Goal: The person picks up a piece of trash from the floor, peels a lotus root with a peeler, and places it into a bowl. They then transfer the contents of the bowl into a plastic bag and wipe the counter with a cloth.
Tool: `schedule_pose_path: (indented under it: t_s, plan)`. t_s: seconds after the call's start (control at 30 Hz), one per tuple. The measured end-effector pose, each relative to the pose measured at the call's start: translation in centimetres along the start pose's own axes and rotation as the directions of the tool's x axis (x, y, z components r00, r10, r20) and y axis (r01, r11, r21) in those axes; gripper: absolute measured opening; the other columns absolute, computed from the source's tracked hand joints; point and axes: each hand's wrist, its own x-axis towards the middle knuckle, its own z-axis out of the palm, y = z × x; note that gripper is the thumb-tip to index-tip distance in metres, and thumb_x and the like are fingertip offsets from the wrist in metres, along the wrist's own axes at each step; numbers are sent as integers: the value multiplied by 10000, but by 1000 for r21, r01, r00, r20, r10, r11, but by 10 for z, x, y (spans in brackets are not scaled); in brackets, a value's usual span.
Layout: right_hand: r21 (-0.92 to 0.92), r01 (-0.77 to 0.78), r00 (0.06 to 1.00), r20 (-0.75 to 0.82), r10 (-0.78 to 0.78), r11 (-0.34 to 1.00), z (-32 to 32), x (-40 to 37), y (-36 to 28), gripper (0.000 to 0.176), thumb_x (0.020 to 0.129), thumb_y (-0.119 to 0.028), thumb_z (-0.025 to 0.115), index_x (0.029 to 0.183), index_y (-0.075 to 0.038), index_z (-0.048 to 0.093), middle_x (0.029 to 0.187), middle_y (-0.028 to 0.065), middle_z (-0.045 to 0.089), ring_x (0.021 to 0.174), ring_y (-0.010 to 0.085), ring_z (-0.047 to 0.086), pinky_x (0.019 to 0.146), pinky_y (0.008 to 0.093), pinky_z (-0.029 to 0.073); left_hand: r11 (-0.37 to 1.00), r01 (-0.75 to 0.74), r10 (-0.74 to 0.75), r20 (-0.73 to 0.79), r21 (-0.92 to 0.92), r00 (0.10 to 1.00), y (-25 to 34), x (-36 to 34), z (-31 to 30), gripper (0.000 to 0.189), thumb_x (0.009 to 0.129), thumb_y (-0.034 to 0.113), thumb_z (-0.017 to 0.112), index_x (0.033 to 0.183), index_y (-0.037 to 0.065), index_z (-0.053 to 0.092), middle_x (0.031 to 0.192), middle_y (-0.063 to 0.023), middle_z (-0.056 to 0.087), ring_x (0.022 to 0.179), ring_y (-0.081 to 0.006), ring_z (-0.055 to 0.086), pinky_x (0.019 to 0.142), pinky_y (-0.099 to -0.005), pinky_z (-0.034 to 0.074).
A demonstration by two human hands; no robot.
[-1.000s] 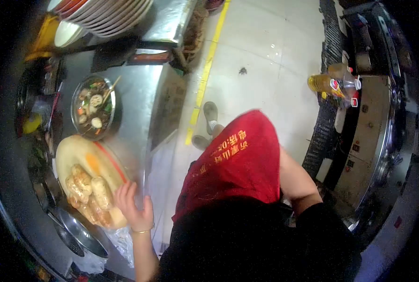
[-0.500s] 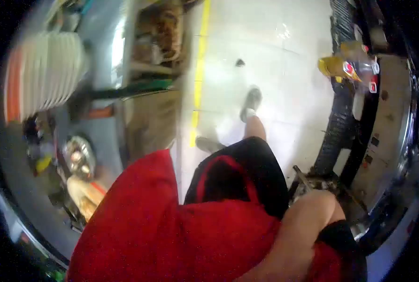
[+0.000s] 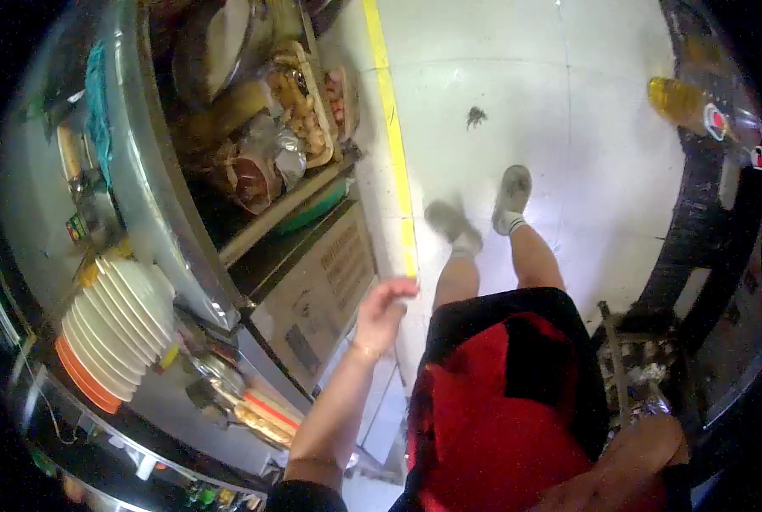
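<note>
My left hand (image 3: 382,317) hangs beside the shelving with nothing visible in it, its fingers loosely bent and partly stretched out. It is nearest to a printed cardboard box (image 3: 317,294) on the lower shelf, apart from it. My right arm is bent at the lower right, its forearm crossing in front of the red apron (image 3: 492,418); the right hand itself is out of view past the bottom edge.
Left, a metal counter (image 3: 163,196) holds stacked white and orange plates (image 3: 120,328). Under it sit a food tray (image 3: 304,111) and a foil-wrapped item (image 3: 289,158). Right, a bottle of yellow liquid (image 3: 684,104) lies near a black rack. A dark scrap (image 3: 476,117) lies on the tiled floor.
My left hand and forearm have come into view at the left. My legs have stepped along the floor, and the view has turned, showing more of the counter and shelves.
</note>
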Motion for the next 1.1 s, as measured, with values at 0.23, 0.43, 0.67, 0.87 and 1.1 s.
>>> schedule_pose_path:
  t_s: [0.23,0.43,0.67,0.87,1.1]
  plan:
    - [180,-248,927,-241,287,952,-13,104,186,271,904,-276,521,1109,-109,576,1116,95,592,1010,211,576,836,347,492,997,7,-6,5,-81,1000,-36,185,22,251,841,-20,581,1082,30,630,1040,-69,665,921,-146,604,856,-293,479]
    - [442,-211,834,-383,396,872,0,206,318,275,903,-266,534,1131,-116,565,1125,83,582,1012,205,568,842,341,489,920,70,-124,116,385,985,-100,342,78,222,854,105,620,1069,64,652,913,-84,681,858,-135,622,774,-274,494]
    - [661,0,731,-512,451,751,21,297,444,286,902,-254,549,1156,-124,552,1136,69,571,1013,197,559,849,334,485,642,-5,-48,47,767,998,-103,505,136,348,762,222,616,1093,125,669,999,-165,687,957,-299,653,869,-378,499]
    - [738,160,711,-547,442,655,35,323,525,300,902,-244,562,1178,-130,540,1144,57,561,1014,190,551,854,328,482,256,-224,180,182,940,967,-129,581,174,544,747,320,645,1255,153,542,1165,-119,621,1089,-296,597,921,-417,481]
    - [779,235,712,-545,443,582,62,326,599,321,901,-232,578,1203,-138,527,1155,43,550,1015,183,542,861,320,479,77,-78,102,70,994,992,-183,633,183,530,733,400,682,1218,223,562,1165,-66,637,1088,-267,609,912,-419,492]
